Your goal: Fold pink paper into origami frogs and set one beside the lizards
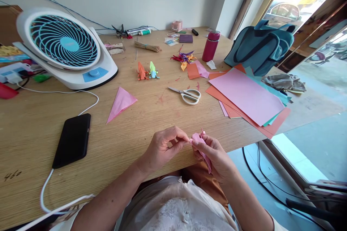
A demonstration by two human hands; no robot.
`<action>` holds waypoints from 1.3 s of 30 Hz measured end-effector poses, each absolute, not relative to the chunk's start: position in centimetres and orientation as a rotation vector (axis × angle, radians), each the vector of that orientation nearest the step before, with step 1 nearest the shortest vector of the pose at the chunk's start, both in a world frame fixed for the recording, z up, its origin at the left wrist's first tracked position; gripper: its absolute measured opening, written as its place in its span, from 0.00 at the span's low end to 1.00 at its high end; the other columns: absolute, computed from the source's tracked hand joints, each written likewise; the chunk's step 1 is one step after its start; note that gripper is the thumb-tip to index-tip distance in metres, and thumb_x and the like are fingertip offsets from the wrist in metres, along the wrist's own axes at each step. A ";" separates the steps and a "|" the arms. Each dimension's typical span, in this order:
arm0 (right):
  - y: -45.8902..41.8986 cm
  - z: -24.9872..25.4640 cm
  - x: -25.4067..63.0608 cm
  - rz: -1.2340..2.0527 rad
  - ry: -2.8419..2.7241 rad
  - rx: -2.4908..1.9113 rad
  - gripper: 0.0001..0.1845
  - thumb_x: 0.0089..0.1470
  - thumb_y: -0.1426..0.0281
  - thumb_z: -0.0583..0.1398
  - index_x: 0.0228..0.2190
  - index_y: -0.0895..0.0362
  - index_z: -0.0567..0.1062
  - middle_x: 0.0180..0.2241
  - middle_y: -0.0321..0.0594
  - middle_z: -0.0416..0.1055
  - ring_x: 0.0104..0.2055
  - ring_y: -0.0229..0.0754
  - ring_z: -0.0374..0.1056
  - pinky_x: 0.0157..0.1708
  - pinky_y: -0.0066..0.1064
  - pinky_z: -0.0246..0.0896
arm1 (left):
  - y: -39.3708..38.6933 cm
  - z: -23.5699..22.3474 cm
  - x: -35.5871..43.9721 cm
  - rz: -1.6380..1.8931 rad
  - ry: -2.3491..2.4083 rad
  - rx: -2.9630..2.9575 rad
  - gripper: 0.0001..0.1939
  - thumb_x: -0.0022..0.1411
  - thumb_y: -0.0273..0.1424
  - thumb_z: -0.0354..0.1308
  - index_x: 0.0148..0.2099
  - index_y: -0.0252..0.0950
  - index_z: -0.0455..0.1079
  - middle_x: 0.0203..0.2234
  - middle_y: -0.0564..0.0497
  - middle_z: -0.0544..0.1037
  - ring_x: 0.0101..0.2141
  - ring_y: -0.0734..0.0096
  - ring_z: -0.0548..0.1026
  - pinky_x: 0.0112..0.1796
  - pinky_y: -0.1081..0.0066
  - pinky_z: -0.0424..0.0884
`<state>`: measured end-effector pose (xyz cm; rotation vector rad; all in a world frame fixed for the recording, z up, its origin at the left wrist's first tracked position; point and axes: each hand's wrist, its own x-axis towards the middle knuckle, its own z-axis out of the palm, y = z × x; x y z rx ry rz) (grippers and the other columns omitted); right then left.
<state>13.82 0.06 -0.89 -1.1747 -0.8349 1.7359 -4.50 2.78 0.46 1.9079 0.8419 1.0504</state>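
Note:
A small folded pink paper figure is held at the table's front edge. My right hand is closed round its body, with the thumb lying on top. My left hand pinches a thin point at the figure's left side between thumb and fingertips. Another narrow pink point sticks up beyond the right fingers. Part of the figure is hidden by the right hand. Scissors with white handles lie beyond my hands, blades slightly parted. To the left is a pink folded paper triangle. Orange and green-blue origami figures stand farther back.
Pink, orange and teal paper sheets are stacked at the right. A red bottle and teal bag stand behind them. On the left are a white fan and a cabled black phone.

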 end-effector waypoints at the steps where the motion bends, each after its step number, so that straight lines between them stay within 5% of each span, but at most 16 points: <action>1: 0.0 -0.9 13.7 1.723 -0.842 -1.177 0.22 0.44 0.55 0.71 0.24 0.57 0.69 0.22 0.32 0.60 0.24 0.34 0.52 0.25 0.28 0.47 | 2.8 0.5 -4.5 1.047 0.857 1.911 0.04 0.66 0.25 0.56 0.38 0.36 0.71 0.32 0.52 0.77 0.33 0.76 0.74 0.32 0.79 0.70; 16: -0.8 -1.8 12.7 1.465 -1.044 -1.247 0.18 0.51 0.55 0.67 0.30 0.56 0.72 0.26 0.32 0.59 0.28 0.35 0.50 0.25 0.26 0.45 | 2.9 0.3 -3.5 0.897 0.972 1.177 0.12 0.59 0.37 0.63 0.36 0.35 0.66 0.25 0.57 0.66 0.21 0.82 0.58 0.20 0.80 0.54; 22: -0.7 -1.3 12.7 1.569 -0.927 -1.238 0.19 0.48 0.56 0.70 0.29 0.56 0.72 0.24 0.31 0.58 0.26 0.33 0.50 0.24 0.25 0.45 | 2.7 0.1 -3.7 0.997 0.942 1.421 0.06 0.65 0.33 0.59 0.38 0.36 0.68 0.29 0.55 0.70 0.30 0.77 0.68 0.32 0.77 0.65; 29: -1.0 -1.1 12.5 1.898 -0.596 -0.941 0.16 0.48 0.63 0.71 0.30 0.57 0.71 0.24 0.30 0.60 0.23 0.30 0.52 0.23 0.23 0.48 | 2.1 -0.1 -3.7 1.098 0.928 1.759 0.03 0.70 0.28 0.53 0.43 0.38 0.68 0.32 0.54 0.70 0.31 0.77 0.67 0.34 0.77 0.64; 39: -0.9 -1.6 11.6 1.610 -0.784 -1.119 0.17 0.50 0.58 0.70 0.31 0.55 0.72 0.25 0.30 0.60 0.26 0.32 0.53 0.25 0.24 0.50 | 2.2 -0.3 -3.4 1.055 0.933 1.489 0.04 0.69 0.31 0.54 0.41 0.37 0.65 0.28 0.56 0.66 0.30 0.78 0.65 0.33 0.78 0.63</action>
